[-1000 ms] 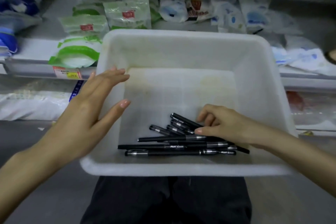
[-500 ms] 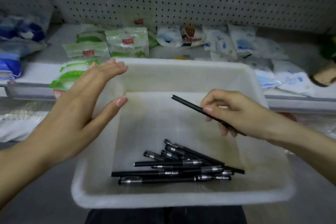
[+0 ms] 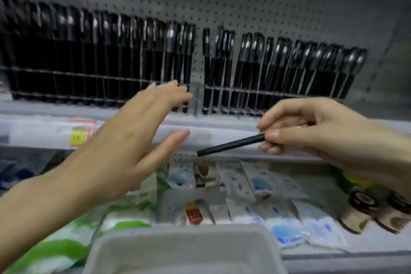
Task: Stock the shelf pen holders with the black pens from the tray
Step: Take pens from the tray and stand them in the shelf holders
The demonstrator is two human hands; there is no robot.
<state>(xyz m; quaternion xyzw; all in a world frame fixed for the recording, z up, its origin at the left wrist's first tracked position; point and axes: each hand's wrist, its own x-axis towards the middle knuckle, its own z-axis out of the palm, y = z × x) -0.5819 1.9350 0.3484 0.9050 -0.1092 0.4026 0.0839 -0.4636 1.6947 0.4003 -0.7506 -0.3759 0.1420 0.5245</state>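
My right hand (image 3: 315, 131) pinches one black pen (image 3: 231, 147) between thumb and fingers, its free end pointing left and slightly down. My left hand (image 3: 133, 140) is raised with fingers spread, its fingertips close to the wire pen holders (image 3: 93, 75) on the upper shelf. These holders carry long rows of upright black pens (image 3: 289, 69), with a narrow gap (image 3: 198, 66) near the middle. Only the far rim of the white tray (image 3: 182, 238) shows at the bottom edge. The pens inside it are out of view.
A pegboard wall (image 3: 222, 2) backs the shelf. The shelf edge carries a yellow price tag (image 3: 77, 137). On the lower shelf lie green and white packets (image 3: 124, 220), blue and white sachets (image 3: 284, 227) and brown round items (image 3: 360, 209) at the right.
The view has swung upward from the tray to the pen shelf. My right hand has lifted the pen it picked up toward the holders, and my left hand has risen from the tray's edge.
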